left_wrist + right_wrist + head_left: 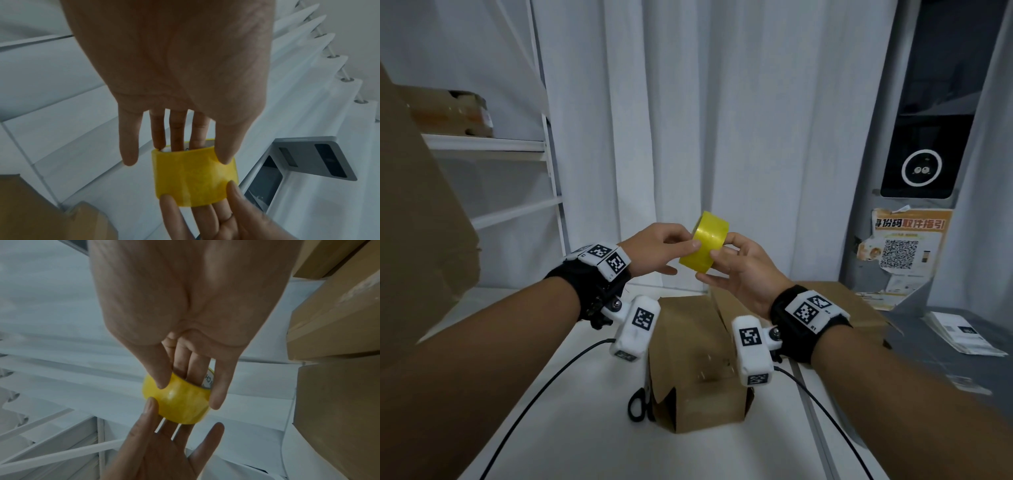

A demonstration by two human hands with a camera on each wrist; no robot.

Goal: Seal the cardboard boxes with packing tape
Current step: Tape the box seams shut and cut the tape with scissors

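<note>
Holding yellow tape roll [704, 244] between both your hands above desk [585, 394]: left hand [655, 248] grip pinches roll's rim, right hand [736, 274] grip clamped on roll, fingers through core. Below grip: cardboard box [695, 363], flaps up, scissors [640, 404] just left. Beyond grip: white curtain [722, 120].

You hold the yellow tape roll [704, 242] tilted in mid-air above the brown cardboard box [697, 363], whose flaps stand open.
</note>
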